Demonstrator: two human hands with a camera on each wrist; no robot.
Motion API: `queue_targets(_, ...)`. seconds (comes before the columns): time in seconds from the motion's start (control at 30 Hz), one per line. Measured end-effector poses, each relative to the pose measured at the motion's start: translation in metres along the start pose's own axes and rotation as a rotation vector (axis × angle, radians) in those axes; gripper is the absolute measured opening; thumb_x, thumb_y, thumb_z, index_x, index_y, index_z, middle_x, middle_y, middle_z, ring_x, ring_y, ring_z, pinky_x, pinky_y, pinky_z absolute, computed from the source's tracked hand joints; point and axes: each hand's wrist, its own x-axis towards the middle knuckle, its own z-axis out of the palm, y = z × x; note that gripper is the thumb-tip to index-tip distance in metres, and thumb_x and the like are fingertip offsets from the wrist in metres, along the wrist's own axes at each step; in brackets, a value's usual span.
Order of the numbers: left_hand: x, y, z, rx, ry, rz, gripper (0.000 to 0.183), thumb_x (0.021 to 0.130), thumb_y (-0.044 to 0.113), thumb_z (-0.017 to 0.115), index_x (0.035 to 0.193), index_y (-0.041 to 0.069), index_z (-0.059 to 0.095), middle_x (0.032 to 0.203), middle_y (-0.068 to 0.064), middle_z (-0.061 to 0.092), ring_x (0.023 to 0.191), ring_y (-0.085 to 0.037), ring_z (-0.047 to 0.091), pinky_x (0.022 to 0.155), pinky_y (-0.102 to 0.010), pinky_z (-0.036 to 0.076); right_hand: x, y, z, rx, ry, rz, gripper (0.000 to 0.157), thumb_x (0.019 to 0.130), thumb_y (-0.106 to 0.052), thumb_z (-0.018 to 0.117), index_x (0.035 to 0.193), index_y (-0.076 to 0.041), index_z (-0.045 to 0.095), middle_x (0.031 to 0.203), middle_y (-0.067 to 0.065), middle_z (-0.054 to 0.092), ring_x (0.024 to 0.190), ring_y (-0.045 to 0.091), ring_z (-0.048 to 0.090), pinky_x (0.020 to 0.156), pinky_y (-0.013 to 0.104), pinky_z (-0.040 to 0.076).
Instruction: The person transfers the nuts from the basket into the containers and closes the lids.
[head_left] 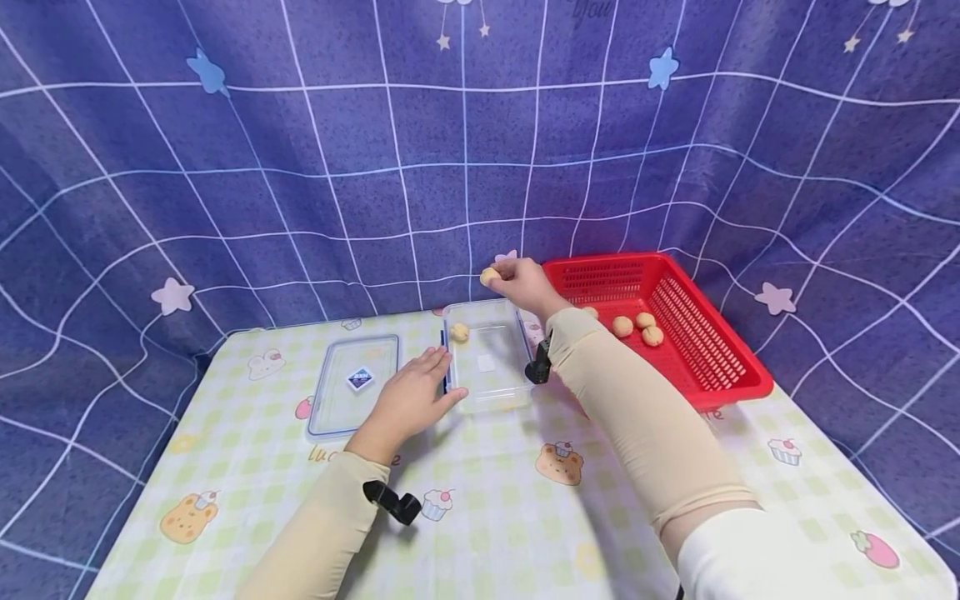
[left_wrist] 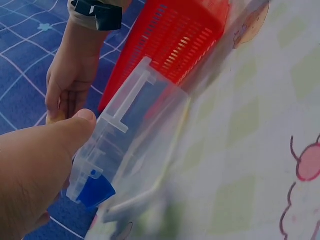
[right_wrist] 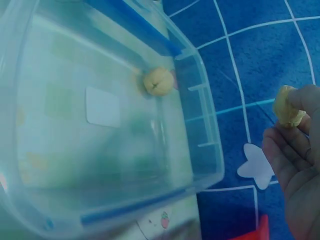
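A clear plastic box (head_left: 491, 367) with blue side clips stands on the table, one tan walnut (head_left: 460, 333) in its far left corner. My left hand (head_left: 411, 394) rests against the box's left side, fingers extended and thumb by the near rim (left_wrist: 122, 125). Over the far rim, beside the back curtain, my right hand (head_left: 527, 285) pinches another walnut (head_left: 490, 276) between thumb and fingertips. In the right wrist view the held walnut (right_wrist: 288, 107) hangs outside the box wall, while the other walnut (right_wrist: 159, 81) lies inside.
A red plastic basket (head_left: 720, 354) with several walnuts (head_left: 622, 327) stands right of the box, partly hidden by my right arm. The blue-edged clear lid (head_left: 352, 417) lies flat on the left. A blue curtain (head_left: 465, 183) hangs behind the table.
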Motion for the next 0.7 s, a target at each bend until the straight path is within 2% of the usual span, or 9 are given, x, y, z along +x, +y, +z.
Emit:
queue_targets(0.23, -0.001, 0.0, 0.0, 0.015, 0.018, 0.024, 0.076, 0.089, 0.061, 0.039, 0.135, 0.001, 0.044, 0.14, -0.013, 0.04, 0.131, -0.027, 0.032, 0.109, -0.041, 0.022, -0.001, 0.004, 0.016, 0.003, 0.002, 0.009, 0.026, 0.084, -0.017, 0.065, 0.106, -0.002, 0.067, 0.089, 0.008, 0.068, 0.077, 0.015, 0.058, 0.07, 0.026, 0.049)
queue_targets(0.37, -0.001, -0.002, 0.004, 0.041, 0.026, 0.026, 0.078, 0.089, 0.063, 0.035, 0.136, 0.002, 0.043, 0.141, -0.012, 0.039, 0.131, -0.027, 0.032, 0.11, -0.042, 0.021, -0.002, 0.007, 0.022, -0.028, 0.016, 0.021, 0.026, 0.084, -0.019, 0.065, 0.106, -0.004, 0.069, 0.086, 0.005, 0.068, 0.075, 0.015, 0.057, 0.068, 0.026, 0.048)
queue_targets(0.53, -0.001, -0.004, 0.009, 0.062, 0.031, 0.029, 0.08, 0.089, 0.065, 0.03, 0.137, 0.003, 0.041, 0.142, -0.012, 0.037, 0.132, -0.025, 0.03, 0.111, -0.041, 0.018, -0.005, 0.008, 0.031, -0.091, 0.027, 0.036, 0.025, 0.085, -0.02, 0.064, 0.105, -0.006, 0.069, 0.087, 0.004, 0.068, 0.075, 0.015, 0.057, 0.07, 0.027, 0.048)
queue_targets(0.7, -0.002, -0.004, 0.01, 0.069, 0.042, 0.043, 0.079, 0.089, 0.064, 0.031, 0.137, 0.002, 0.041, 0.142, -0.013, 0.038, 0.131, -0.027, 0.032, 0.111, -0.042, 0.018, -0.007, 0.009, 0.041, -0.115, 0.019, 0.062, 0.025, 0.086, -0.021, 0.063, 0.105, -0.007, 0.069, 0.09, 0.002, 0.068, 0.079, 0.014, 0.059, 0.073, 0.027, 0.049)
